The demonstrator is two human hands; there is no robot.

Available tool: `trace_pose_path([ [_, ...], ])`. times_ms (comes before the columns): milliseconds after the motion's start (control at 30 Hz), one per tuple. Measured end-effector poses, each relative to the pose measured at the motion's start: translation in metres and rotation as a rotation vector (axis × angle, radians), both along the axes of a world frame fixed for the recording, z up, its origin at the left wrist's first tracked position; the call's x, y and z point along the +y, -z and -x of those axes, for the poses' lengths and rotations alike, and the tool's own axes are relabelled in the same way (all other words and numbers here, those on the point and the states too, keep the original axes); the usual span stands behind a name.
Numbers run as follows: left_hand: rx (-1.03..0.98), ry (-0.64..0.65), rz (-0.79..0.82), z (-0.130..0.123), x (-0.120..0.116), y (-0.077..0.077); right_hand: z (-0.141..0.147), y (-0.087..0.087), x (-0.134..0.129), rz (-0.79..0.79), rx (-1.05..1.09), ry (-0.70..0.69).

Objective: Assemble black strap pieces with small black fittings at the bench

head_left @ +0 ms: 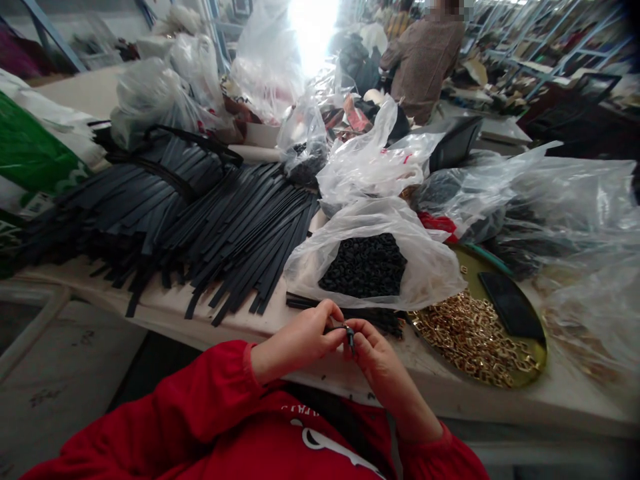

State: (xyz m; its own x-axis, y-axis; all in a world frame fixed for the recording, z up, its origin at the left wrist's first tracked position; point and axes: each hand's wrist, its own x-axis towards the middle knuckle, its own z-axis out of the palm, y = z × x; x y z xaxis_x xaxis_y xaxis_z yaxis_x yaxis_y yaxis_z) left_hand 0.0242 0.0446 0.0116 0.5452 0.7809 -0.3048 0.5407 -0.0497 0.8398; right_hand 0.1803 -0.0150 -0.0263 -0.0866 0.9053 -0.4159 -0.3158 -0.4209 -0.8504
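Observation:
My left hand and my right hand meet at the table's front edge, fingers pinched together. Between them is a short black strap, bent over, with a small glint of metal near its top; the fingers hide much of it. Just beyond my hands, an open clear plastic bag holds many small black loops. To the right, a round gold tray carries a heap of small gold buckles. More thin black strips lie between the bag and my hands.
Bundles of long black strips cover the table's left part. A dark phone-like slab rests on the tray. Filled clear bags crowd the right and back. A green and white sack stands far left. Another person is at the back.

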Motion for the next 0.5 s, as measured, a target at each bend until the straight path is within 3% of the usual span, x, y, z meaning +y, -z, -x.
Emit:
trace_pose_path([
  [133, 0.105, -0.009, -0.092, -0.001, -0.003, 0.005, 0.001, 0.006, -0.003, 0.053, 0.044, -0.003],
  [267, 0.121, 0.010, -0.116, 0.001, -0.007, 0.008, 0.003, 0.002, -0.006, -0.009, 0.051, 0.041],
  [500, -0.003, 0.069, -0.078, 0.005, -0.023, -0.009, 0.007, -0.010, -0.011, -0.131, -0.133, 0.095],
])
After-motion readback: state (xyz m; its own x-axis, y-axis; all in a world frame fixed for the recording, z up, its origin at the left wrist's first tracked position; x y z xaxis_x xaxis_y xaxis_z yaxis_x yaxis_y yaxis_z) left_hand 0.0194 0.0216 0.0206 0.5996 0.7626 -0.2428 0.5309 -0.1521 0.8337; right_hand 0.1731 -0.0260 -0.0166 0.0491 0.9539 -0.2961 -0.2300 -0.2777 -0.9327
